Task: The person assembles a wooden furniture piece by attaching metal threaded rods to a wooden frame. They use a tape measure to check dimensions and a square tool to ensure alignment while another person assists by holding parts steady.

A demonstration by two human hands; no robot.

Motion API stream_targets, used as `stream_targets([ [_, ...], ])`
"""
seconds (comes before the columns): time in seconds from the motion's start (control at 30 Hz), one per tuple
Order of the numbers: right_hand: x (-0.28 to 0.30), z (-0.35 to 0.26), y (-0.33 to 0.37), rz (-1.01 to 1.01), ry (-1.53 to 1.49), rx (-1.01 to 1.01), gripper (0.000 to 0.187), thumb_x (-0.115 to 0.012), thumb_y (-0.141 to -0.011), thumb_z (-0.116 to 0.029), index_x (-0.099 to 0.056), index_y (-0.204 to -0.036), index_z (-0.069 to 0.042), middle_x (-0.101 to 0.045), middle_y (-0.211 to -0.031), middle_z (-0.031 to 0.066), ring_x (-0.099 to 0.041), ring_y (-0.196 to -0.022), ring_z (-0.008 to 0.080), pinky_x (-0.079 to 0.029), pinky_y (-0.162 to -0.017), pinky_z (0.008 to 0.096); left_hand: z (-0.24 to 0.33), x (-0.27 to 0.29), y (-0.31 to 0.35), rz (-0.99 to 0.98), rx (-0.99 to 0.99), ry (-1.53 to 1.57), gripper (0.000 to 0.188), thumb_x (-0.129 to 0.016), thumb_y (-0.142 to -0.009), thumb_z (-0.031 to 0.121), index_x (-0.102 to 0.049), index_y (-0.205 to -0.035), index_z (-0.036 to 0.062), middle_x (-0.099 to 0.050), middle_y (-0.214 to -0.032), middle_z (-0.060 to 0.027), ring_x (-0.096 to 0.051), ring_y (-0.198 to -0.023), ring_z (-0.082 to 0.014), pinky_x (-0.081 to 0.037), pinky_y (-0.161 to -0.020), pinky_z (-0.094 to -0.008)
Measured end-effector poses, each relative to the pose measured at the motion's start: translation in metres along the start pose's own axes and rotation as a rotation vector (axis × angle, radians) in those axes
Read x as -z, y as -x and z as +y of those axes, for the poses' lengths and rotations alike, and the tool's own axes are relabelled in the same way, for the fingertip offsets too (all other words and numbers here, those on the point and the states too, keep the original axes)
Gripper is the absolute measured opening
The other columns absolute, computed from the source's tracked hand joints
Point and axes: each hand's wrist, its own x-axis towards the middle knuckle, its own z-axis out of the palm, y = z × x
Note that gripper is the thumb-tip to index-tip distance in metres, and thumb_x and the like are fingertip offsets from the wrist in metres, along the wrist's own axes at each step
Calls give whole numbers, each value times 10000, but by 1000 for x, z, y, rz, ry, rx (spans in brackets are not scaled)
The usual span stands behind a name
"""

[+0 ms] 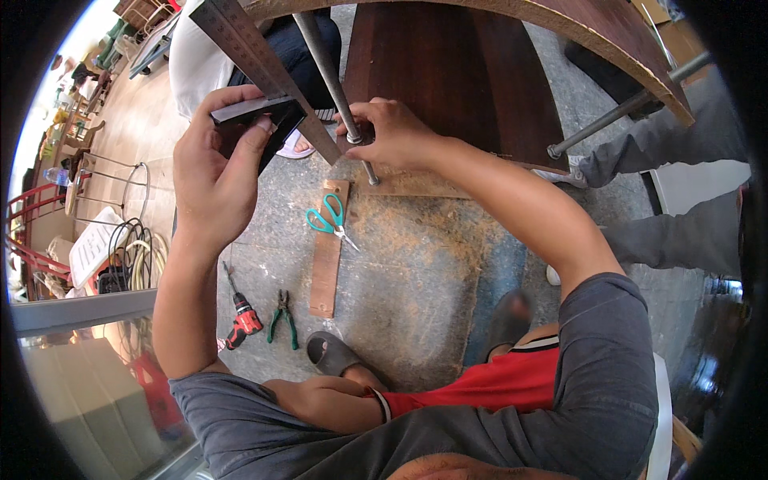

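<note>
My left hand (214, 172) is closed round the dark stock of a try square (254, 56), whose flat metal blade slants down towards the board. The blade's lower end is close to a metal rod (322, 70) that passes through the edge of a dark brown wooden board (448, 72). With thumb and fingers, my right hand (396, 134) pinches round a nut (354, 138) on this rod, at the board's face. The rod's tip (372, 176) pokes out past the board. Above, a curved wooden panel (592, 36) runs across the rods' upper ends.
On the dusty floor lie a wooden strip (323, 276), teal-handled scissors (333, 218), green-handled pliers (282, 320) and a red drill (243, 322). A second rod (600, 124) joins the panels at right. People's legs (676, 152) stand at right; another person sits beyond the square.
</note>
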Motion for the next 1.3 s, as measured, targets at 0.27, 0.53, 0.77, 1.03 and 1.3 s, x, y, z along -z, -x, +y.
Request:
stream_targets([
  [0.27,-12,-3,-1,29,21,-62,514,-925,-716,-265,-725,-1159,-97,-751,-1057,92,-660,-1023,297,-534,-920,407,0,6,1,-20,22,11,260,-628,-985,-32,-589,-1243,-35,-701,-1049,-75,-658,-954,-95,-523,-858,-246],
  [0.53,-17,-9,-1,11,86,-93,534,-913,-735,-269,-718,-1199,-88,-758,-1070,81,-654,-1045,300,-532,-927,409,-8,18,2,-49,5,-21,250,-646,-978,-18,-596,-1223,-37,-682,-1011,-47,-627,-918,-72,-506,-830,-229],
  [0.77,-26,-4,0,55,67,-46,514,-906,-745,-253,-717,-1188,-74,-766,-1056,68,-660,-1009,280,-532,-902,403,-11,21,6,-43,-31,-60,242,-641,-967,-18,-602,-1205,-39,-683,-965,-51,-620,-886,-75,-509,-796,-239],
  [1.03,-15,3,-3,32,11,24,420,-878,-790,-302,-716,-1119,-96,-672,-1054,181,-645,-1059,345,-513,-941,433,2,21,3,-86,-8,-93,272,-644,-934,-26,-593,-1201,-22,-667,-847,-89,-589,-767,-85,-498,-676,-266],
  [1.3,-17,-2,0,49,93,58,554,-895,-753,-279,-688,-1227,-79,-775,-1128,22,-649,-1040,270,-537,-941,400,-5,18,-6,-84,-147,-77,281,-639,-932,-29,-576,-1206,-43,-695,-816,-131,-636,-721,-107,-513,-640,-281],
])
